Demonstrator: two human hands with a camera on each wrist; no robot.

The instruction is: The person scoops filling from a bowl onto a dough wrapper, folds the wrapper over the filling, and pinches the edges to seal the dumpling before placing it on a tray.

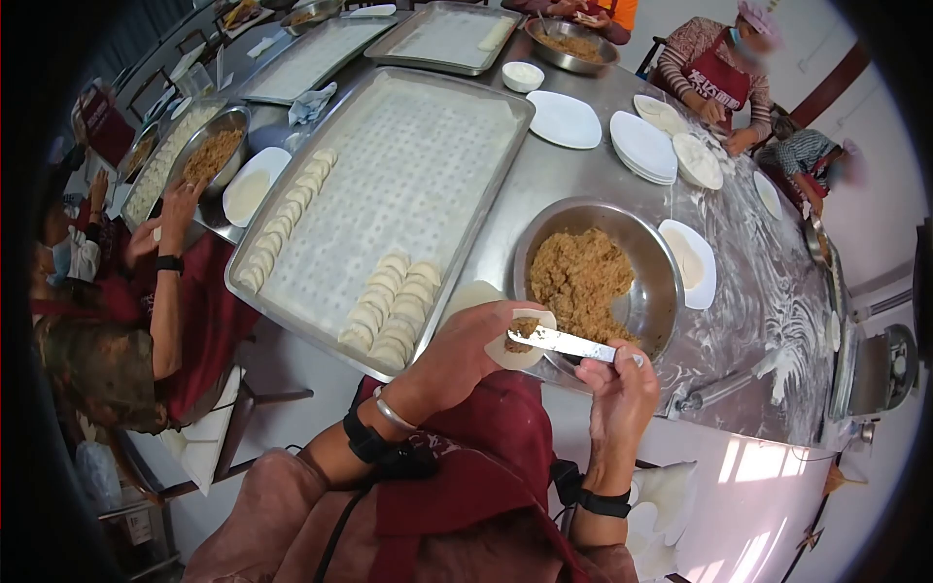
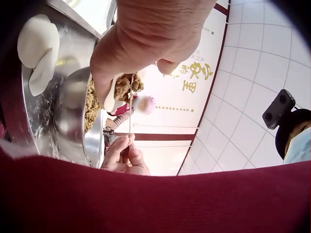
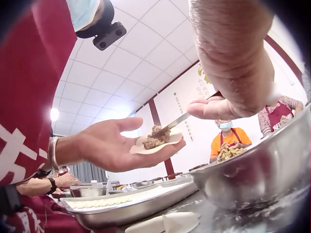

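Observation:
My left hand point(image 1: 449, 355) lies palm up with a round dumpling wrapper point(image 3: 167, 141) across its fairly straight fingers; the thumb stands apart. A lump of brown minced filling point(image 3: 156, 138) sits on the wrapper. In my right hand point(image 1: 622, 394) I grip the handle end of a flat metal filling spatula point(image 1: 573, 344), pinched between thumb and fingers. Its blade tip presses into the filling, seen in the head and right wrist views. Just beyond both hands stands a steel bowl point(image 1: 649, 303), partly filled with more mince point(image 1: 576, 272).
Left of the bowl, a large tray point(image 1: 374, 165) carries rows of dumplings point(image 1: 391, 306). Loose wrappers point(image 3: 165, 223) lie between tray and bowl. A plate with wrappers point(image 1: 688, 262) stands to the bowl's right, on floury steel. Other people sit around the table.

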